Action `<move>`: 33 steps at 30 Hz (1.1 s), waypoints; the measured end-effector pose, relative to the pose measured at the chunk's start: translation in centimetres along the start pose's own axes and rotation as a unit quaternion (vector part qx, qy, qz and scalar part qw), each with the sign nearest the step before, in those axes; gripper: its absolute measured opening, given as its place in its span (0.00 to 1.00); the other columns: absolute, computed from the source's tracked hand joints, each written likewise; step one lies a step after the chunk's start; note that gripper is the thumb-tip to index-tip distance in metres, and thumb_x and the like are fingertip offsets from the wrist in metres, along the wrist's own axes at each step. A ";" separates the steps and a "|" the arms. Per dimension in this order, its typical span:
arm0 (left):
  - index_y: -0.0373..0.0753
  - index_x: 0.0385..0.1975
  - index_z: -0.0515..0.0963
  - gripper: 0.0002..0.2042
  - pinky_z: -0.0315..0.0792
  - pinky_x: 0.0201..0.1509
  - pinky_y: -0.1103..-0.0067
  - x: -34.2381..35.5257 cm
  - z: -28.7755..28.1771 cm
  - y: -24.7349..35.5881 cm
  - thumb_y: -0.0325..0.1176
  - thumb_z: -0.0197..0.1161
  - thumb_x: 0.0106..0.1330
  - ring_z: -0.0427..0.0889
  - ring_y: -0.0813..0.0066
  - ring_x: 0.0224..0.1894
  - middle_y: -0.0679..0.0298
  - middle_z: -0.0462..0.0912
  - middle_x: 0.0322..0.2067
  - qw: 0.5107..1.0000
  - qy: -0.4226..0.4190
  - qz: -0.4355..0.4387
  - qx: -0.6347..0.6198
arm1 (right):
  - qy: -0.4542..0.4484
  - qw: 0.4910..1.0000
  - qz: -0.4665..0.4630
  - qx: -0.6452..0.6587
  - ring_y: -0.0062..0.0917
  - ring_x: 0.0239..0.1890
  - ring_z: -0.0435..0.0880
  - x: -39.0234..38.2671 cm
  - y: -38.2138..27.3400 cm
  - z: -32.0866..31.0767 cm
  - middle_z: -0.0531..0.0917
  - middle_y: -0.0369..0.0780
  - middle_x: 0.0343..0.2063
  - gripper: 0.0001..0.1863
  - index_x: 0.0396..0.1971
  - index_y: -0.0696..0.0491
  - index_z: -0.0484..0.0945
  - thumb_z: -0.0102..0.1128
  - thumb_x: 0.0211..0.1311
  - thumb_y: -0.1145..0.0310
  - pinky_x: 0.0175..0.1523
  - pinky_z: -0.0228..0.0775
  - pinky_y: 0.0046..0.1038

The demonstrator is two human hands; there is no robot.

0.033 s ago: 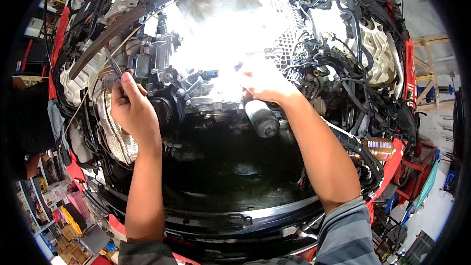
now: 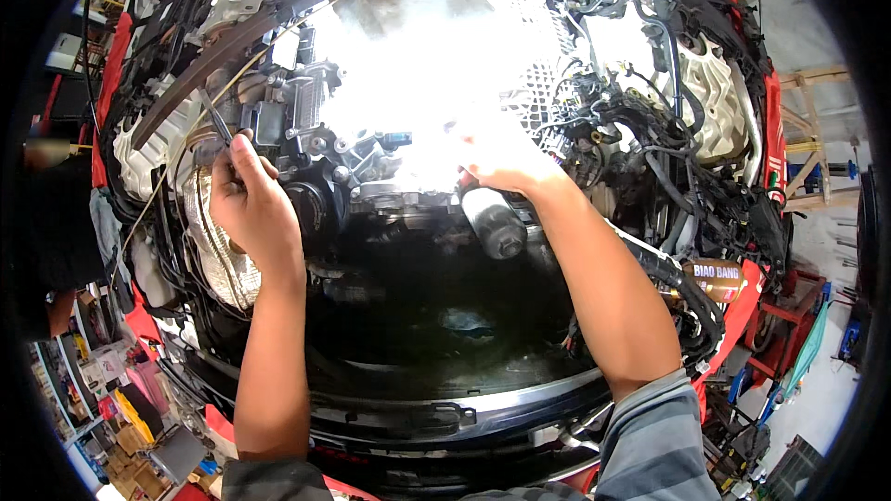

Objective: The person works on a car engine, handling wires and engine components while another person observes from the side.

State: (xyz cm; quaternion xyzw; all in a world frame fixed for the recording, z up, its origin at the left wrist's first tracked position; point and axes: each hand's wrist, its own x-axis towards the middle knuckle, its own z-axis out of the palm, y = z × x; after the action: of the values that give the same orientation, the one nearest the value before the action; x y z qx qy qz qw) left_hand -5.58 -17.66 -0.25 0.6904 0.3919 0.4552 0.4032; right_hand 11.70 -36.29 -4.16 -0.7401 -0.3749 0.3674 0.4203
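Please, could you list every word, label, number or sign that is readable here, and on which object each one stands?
Brown cylindrical container at the right: large pale lettering, legible, but I do not copy wording.
Red cover, right edge: small pale marks, too small to read.
Packages, lower left: any print is too small to read.
Around the right hand, glare would hide any text.

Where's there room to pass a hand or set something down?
The widest gap for a hand looks like the dark bay between the forearms, from the black canister to the front crossbar; whether it would support anything is unclear. It's crowded in the wiring to the right and around the foil-wrapped part beside the left hand. Glare hides the middle.
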 end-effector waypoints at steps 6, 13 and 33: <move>0.32 0.25 0.73 0.19 0.58 0.21 0.82 0.4 0.0 0.6 0.42 0.52 0.74 0.65 0.85 0.17 0.69 0.71 0.15 0.998 -0.013 0.018 0.066 | 0.178 0.929 -0.277 -0.171 0.27 0.25 0.82 1.6 1.6 1.0 0.82 0.41 0.26 0.13 0.39 0.57 0.79 0.57 0.60 0.64 0.33 0.75 0.29; 0.31 0.29 0.76 0.19 0.62 0.22 0.79 0.6 -0.3 0.8 0.42 0.52 0.73 0.69 0.80 0.16 0.65 0.74 0.15 0.993 -0.018 0.017 0.119 | 0.148 0.961 -0.153 -0.178 0.32 0.34 0.81 2.1 1.0 1.0 0.82 0.43 0.33 0.13 0.40 0.55 0.80 0.55 0.60 0.64 0.42 0.74 0.33; 0.29 0.28 0.75 0.20 0.65 0.22 0.76 0.4 0.3 0.5 0.43 0.52 0.72 0.72 0.75 0.16 0.62 0.75 0.14 0.992 -0.022 0.017 0.119 | 0.045 0.979 -0.200 -0.010 0.27 0.30 0.81 1.5 3.2 0.2 0.82 0.42 0.29 0.13 0.41 0.56 0.80 0.52 0.60 0.70 0.37 0.75 0.29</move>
State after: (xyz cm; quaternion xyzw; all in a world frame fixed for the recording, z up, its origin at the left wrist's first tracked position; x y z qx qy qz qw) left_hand -5.06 -17.55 0.28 0.7500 0.4228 0.3962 0.3190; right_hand 12.97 -36.10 -7.47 -0.6699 -0.4999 0.2387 0.4944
